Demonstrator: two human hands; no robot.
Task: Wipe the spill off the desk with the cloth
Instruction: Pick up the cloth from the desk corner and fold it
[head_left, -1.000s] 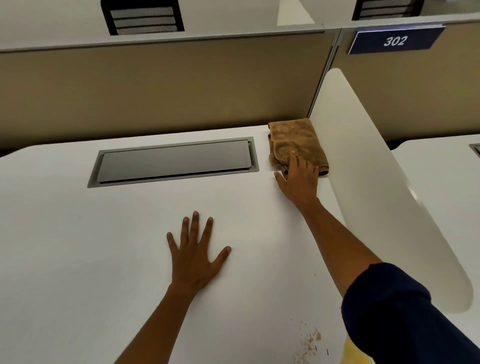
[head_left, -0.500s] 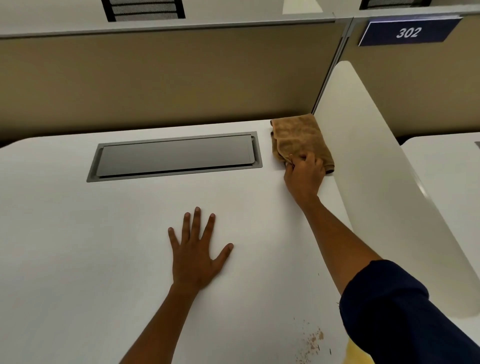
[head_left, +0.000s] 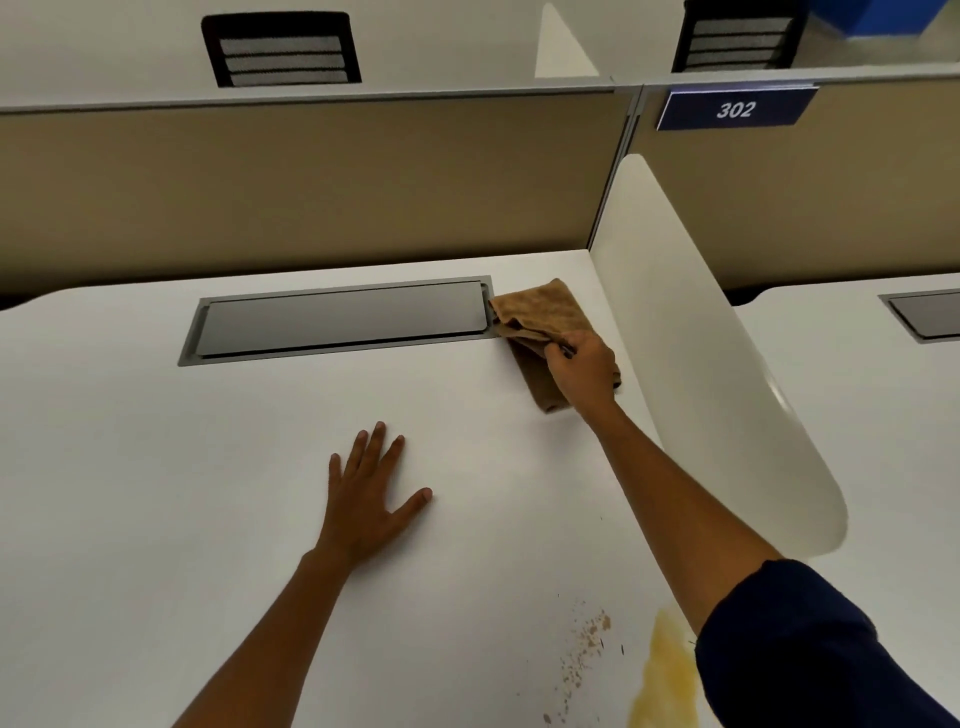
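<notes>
A brown cloth (head_left: 540, 314) lies bunched at the far right of the white desk (head_left: 156, 493), beside the side divider. My right hand (head_left: 584, 371) is closed on the cloth's near edge, with folds hanging under the fingers. My left hand (head_left: 369, 493) rests flat on the desk's middle, fingers spread, holding nothing. The spill (head_left: 665, 675) is a yellow smear at the near right edge, partly hidden by my right sleeve, with brown specks (head_left: 587, 649) scattered just left of it.
A grey cable hatch (head_left: 337, 319) is set into the desk's far side, left of the cloth. A curved white divider (head_left: 701, 353) bounds the desk on the right. Tan partition panels (head_left: 311, 182) stand behind, one with a "302" sign (head_left: 735, 109).
My right hand closed on the cloth and drew it toward me and leftward, bunching it up. The left hand stayed flat on the desk.
</notes>
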